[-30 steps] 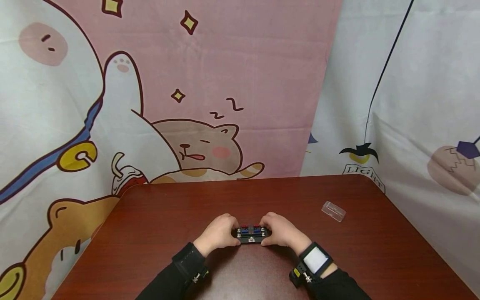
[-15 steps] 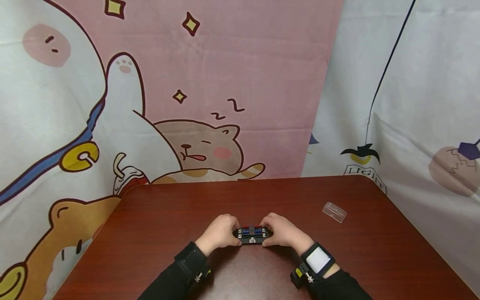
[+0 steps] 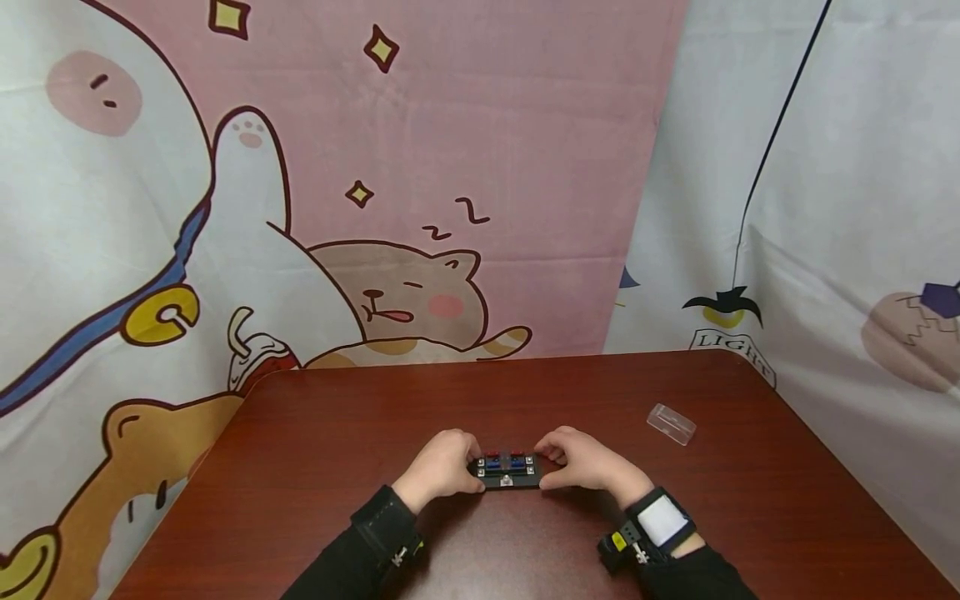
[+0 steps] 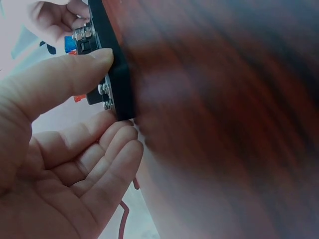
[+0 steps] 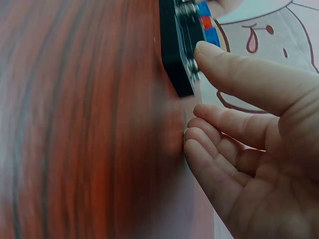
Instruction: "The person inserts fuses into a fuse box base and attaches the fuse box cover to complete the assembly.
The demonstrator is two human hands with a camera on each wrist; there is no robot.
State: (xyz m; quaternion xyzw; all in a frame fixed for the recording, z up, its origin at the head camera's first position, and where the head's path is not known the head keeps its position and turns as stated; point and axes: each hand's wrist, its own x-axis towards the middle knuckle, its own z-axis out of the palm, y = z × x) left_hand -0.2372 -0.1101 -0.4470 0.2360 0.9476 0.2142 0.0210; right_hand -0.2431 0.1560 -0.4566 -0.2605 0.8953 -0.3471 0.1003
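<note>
A black fuse block [image 3: 506, 482] with blue and red blade fuses and metal screw terminals sits on the brown table in the middle of the head view. My left hand [image 3: 442, 464] holds its left end; in the left wrist view the thumb [image 4: 82, 69] lies on the block's side, with the fingers behind the end. Just off the right end is my right hand [image 3: 588, 461], its fingers loosely bent around nothing. The right wrist view shows that thumb [image 5: 224, 64] close to the block's terminals; whether it touches I cannot tell.
A small clear plastic cover [image 3: 672, 424] lies on the table [image 3: 360, 408] at the back right. Behind the table's far edge hangs a cloth [image 3: 540, 167] with cartoon animals.
My right hand has let go of the fuse block's right end and shifted slightly right. The left hand keeps its hold, and the block stays in place.
</note>
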